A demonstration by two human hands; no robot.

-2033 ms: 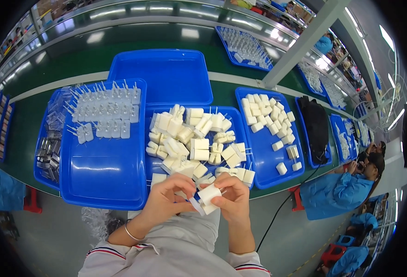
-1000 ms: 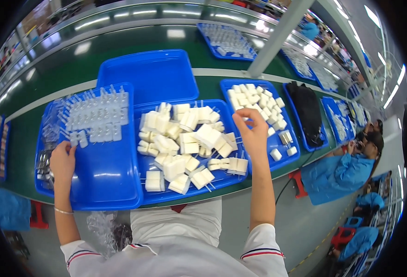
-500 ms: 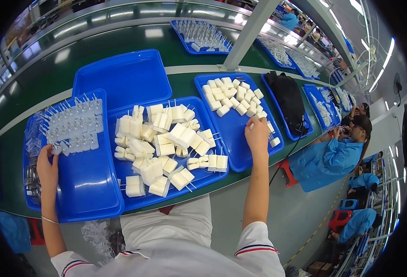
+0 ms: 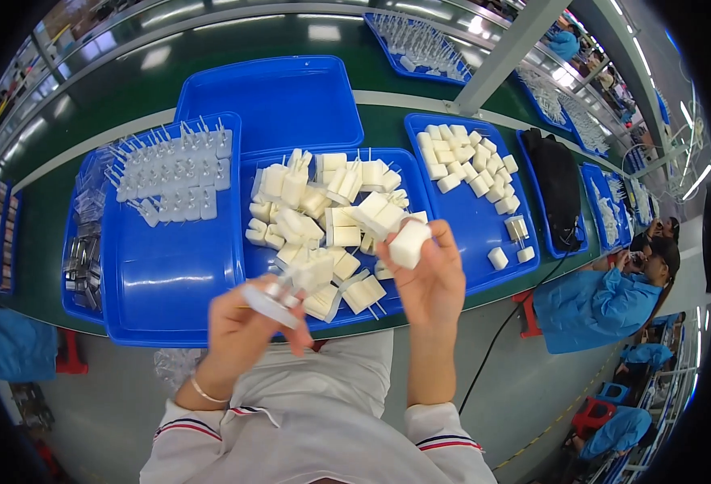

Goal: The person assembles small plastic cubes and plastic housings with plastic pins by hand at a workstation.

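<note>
Green workbench [image 4: 39, 262] stretched beyond both hands, blue trays all along it! Apart from each other, the hands each had a catch: the left hand [image 4: 236, 332] gripped a translucent piece [image 4: 270, 307], tilted and slightly blurred, while the right hand [image 4: 429, 281] pinched a white block [image 4: 410, 244]. Just ahead, between them, sat a heap of white blocks [image 4: 292, 187]. Ahead of the left hand, rows of pronged pieces [image 4: 179, 169] lined the left tray [image 4: 166, 282]; beyond the right hand, loose white cubes [image 4: 470, 157] dotted the right tray [image 4: 476, 258].
</note>
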